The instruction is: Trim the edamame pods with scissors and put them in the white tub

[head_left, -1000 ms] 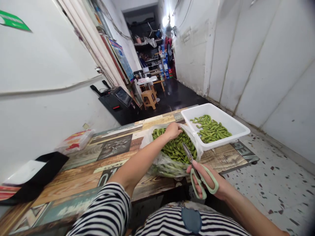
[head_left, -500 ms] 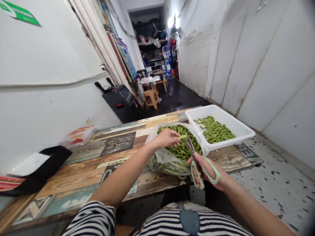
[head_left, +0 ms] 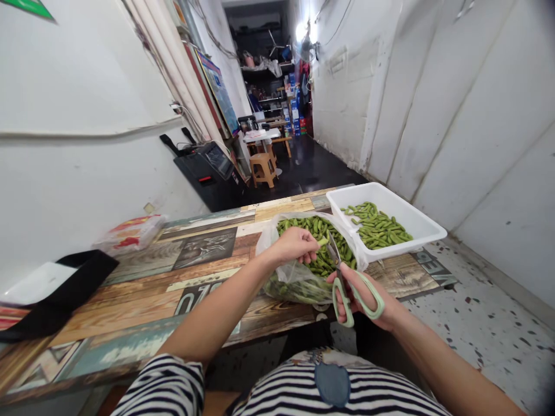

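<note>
A green edamame pod (head_left: 322,241) is pinched between the fingers of my left hand (head_left: 298,245), above a clear plastic bag (head_left: 291,273) full of pods. My right hand (head_left: 364,293) has its fingers through the pale green handles of a pair of scissors (head_left: 336,257). The scissor blades point up and stand beside the tip of the held pod; whether they touch it I cannot tell. Just behind and to the right, a white plastic tray (head_left: 422,228) holds a spread of loose pods (head_left: 384,228).
Everything stands on a wood-patterned table (head_left: 225,266). On its left side lie a red and white plastic packet (head_left: 130,232) and a black strap-like item (head_left: 93,274). Beyond the table are a black machine (head_left: 212,173) and an orange stool (head_left: 262,169). A white wall runs along the right.
The view has shifted slightly. My left hand still pinches the pod, and the scissors stay close to its end, their handles a little further left in the picture.
</note>
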The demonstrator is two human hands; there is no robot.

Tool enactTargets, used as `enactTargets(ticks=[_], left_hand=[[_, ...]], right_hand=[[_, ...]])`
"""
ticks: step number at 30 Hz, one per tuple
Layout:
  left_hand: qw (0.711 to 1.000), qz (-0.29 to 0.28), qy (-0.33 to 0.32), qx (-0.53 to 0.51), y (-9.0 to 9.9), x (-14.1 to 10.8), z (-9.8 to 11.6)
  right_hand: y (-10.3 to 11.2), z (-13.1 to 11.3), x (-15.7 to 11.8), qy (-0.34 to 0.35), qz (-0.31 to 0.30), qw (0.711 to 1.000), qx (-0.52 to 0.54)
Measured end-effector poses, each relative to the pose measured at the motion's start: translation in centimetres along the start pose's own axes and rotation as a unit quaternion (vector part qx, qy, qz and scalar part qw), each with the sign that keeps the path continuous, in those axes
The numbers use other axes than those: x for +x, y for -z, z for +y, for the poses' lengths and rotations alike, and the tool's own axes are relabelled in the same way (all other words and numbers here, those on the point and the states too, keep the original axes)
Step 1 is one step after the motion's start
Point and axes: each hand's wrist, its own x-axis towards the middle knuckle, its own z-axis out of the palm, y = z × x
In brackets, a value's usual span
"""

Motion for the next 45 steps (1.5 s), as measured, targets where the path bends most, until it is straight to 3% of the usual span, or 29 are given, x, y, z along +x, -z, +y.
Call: enactTargets(ticks=[6,14,17,20,25,32,35,37,39,42,45], left_hand=[[0.999,-0.009,-0.034,0.025,0.1,-0.2,-0.1],[0.999,-0.044,0.000,0.018,0.3,-0.1,-0.4],[0.999,-0.022,-0.017,0.016,0.2,0.1,-0.3],[0.996,0.012,-0.023,-0.080,0.0,0.5,-0.4],[0.960,0.025,-0.010,-0.277,-0.9,1.0,-0.9],[0.952,0.036,0.031,-0.302,-2.5,0.0,-0.7],[0.953,0.052,0.040,-0.297,-2.2,0.2,-0.4],[0.952,0.083,0.021,-0.294,-1.6,0.9,-0.4],[0.962,0.121,0.000,-0.245,-1.0,2.1,-0.4],[0.987,0.155,-0.030,-0.021,-0.8,4.3,-0.4],[0.961,0.136,-0.034,0.238,-1.7,6.4,0.1]], right_hand=[[0.1,-0.5,-0.2,-0.004,-0.005,1.000,-0.017],[0.4,0.1,-0.2,-0.006,0.018,0.997,-0.074],[0.3,0.0,-0.3,-0.011,0.029,0.997,-0.074],[0.3,-0.1,-0.5,-0.005,0.005,0.999,-0.034],[0.4,0.5,-0.6,0.003,-0.029,1.000,0.006],[-0.5,0.3,-0.4,0.020,0.026,0.998,-0.049],[-0.6,0.0,-0.5,-0.012,0.061,0.996,-0.065],[-0.3,0.0,-0.8,-0.024,0.049,0.997,-0.054],[0.2,0.2,-1.1,-0.027,0.021,0.999,-0.022],[0.8,0.3,-1.6,-0.020,0.008,0.999,0.039],[1.1,0.4,-1.8,-0.019,0.020,0.997,0.068]])
